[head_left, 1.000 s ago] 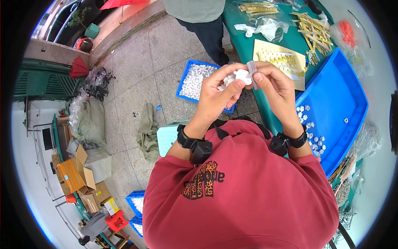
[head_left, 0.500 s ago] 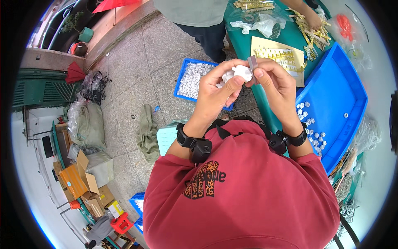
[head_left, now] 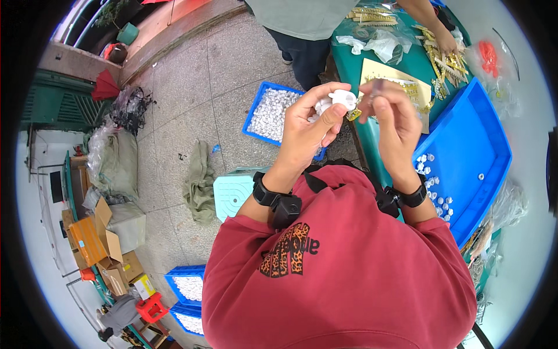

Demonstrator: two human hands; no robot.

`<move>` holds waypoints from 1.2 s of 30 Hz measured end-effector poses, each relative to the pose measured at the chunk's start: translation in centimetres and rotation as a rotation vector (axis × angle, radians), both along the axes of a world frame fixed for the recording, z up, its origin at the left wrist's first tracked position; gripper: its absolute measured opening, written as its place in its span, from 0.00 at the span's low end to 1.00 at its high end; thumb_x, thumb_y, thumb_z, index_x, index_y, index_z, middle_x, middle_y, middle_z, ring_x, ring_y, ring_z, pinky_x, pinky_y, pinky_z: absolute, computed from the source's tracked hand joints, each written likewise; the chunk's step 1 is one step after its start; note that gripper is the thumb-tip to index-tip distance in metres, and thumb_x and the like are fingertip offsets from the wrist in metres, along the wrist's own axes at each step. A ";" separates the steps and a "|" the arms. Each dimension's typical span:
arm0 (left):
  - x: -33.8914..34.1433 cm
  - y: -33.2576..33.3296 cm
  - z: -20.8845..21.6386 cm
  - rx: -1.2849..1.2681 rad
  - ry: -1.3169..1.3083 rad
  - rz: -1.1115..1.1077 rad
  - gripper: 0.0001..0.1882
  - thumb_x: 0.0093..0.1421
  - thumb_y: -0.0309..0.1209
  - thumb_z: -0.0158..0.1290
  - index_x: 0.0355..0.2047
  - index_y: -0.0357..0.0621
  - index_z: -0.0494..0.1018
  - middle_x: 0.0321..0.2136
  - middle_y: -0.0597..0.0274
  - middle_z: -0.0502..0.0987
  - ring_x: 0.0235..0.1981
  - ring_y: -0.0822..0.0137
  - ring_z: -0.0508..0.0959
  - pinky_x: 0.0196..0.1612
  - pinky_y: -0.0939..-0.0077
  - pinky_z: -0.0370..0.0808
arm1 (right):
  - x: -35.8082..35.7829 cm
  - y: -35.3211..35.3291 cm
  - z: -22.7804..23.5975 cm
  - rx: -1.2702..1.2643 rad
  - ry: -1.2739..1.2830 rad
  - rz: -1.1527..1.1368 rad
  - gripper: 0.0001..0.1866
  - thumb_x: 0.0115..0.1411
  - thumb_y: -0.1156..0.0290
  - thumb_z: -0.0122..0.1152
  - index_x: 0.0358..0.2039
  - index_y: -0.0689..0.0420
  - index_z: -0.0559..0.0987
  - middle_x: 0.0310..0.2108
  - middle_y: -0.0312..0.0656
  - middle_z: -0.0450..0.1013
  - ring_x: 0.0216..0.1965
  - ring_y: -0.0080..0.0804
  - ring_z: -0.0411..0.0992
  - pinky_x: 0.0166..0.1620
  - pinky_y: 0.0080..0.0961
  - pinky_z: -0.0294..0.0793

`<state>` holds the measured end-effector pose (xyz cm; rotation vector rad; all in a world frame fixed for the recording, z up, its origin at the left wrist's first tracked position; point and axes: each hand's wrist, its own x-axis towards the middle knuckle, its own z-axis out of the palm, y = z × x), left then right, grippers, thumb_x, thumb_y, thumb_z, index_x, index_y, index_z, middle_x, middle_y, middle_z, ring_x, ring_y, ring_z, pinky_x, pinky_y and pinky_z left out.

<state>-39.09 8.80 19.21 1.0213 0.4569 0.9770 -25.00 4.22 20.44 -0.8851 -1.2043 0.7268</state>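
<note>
My left hand is closed around several small white plastic pieces. One white piece, cup-like with a lobed edge, sticks out at the fingertips. A small gold-yellow part shows at its right end. Just to the right, my right hand is smeared by motion, its fingers drawn together. A greyish-brown strip shows blurred at those fingers. A narrow gap parts the two hands.
A blue tray with scattered white pieces lies at right on the green table. Beyond my right hand is a cream card with gold parts. A co-worker's hand touches gold strips. A blue crate of white pieces and a turquoise stool stand left.
My right hand has moved slightly right, away from the white piece, taking the greyish strip with it. The gold part at the white piece now shows. My left hand keeps its hold.
</note>
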 end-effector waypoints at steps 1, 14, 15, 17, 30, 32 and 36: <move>0.0 -0.1 -0.2 0.002 -0.004 -0.001 0.19 0.57 0.35 0.52 0.45 0.37 0.67 0.20 0.64 0.69 0.14 0.82 0.62 0.13 0.91 0.56 | 0.0 -0.3 0.2 0.063 0.024 -0.011 0.05 0.59 0.78 0.49 0.33 0.65 0.72 0.39 0.44 0.69 0.32 0.22 0.69 0.31 0.16 0.71; -0.4 -2.1 -3.1 -0.606 -0.190 -0.403 0.22 0.60 0.48 0.43 0.37 0.39 0.64 0.25 0.64 0.67 0.15 0.82 0.61 0.09 0.94 0.53 | 3.3 -1.1 2.3 0.255 -0.764 0.221 0.04 0.50 0.79 0.58 0.28 0.61 0.73 0.31 0.45 0.72 0.32 0.38 0.72 0.33 0.25 0.71; -0.3 -2.4 -3.0 -0.629 -0.158 -0.392 0.23 0.61 0.49 0.42 0.36 0.37 0.65 0.24 0.63 0.68 0.14 0.82 0.61 0.07 0.94 0.52 | 3.3 -1.1 2.2 0.235 -0.790 0.268 0.05 0.50 0.78 0.59 0.28 0.61 0.73 0.31 0.43 0.72 0.33 0.39 0.72 0.35 0.26 0.71; -0.5 -2.7 -3.4 -0.639 -0.173 -0.425 0.23 0.61 0.49 0.42 0.36 0.37 0.65 0.24 0.62 0.68 0.14 0.82 0.61 0.07 0.94 0.53 | 3.3 -1.2 1.9 0.227 -0.804 0.317 0.04 0.49 0.78 0.59 0.27 0.61 0.73 0.31 0.43 0.72 0.33 0.38 0.72 0.36 0.27 0.71; 0.0 -4.8 -1.8 -0.593 -0.292 -0.354 0.16 0.57 0.35 0.50 0.39 0.34 0.66 0.24 0.66 0.66 0.16 0.83 0.62 0.08 0.95 0.53 | 4.9 -1.3 3.3 0.527 -0.728 0.150 0.04 0.49 0.77 0.58 0.26 0.62 0.74 0.30 0.47 0.73 0.33 0.39 0.70 0.35 0.28 0.71; -0.1 -4.8 -1.3 -0.520 -0.217 -0.282 0.16 0.56 0.33 0.52 0.40 0.34 0.66 0.24 0.66 0.67 0.16 0.84 0.62 0.09 0.95 0.54 | 4.9 -1.7 2.5 0.441 -0.605 0.170 0.04 0.53 0.77 0.55 0.29 0.64 0.73 0.34 0.48 0.72 0.33 0.32 0.70 0.35 0.23 0.69; 0.1 -5.1 -0.2 -0.118 -0.010 -0.009 0.16 0.51 0.26 0.57 0.40 0.37 0.70 0.24 0.70 0.69 0.20 0.85 0.64 0.16 0.93 0.56 | 3.9 -2.6 1.2 -0.131 -0.132 0.427 0.05 0.60 0.77 0.48 0.31 0.65 0.72 0.43 0.45 0.67 0.33 0.20 0.65 0.34 0.17 0.66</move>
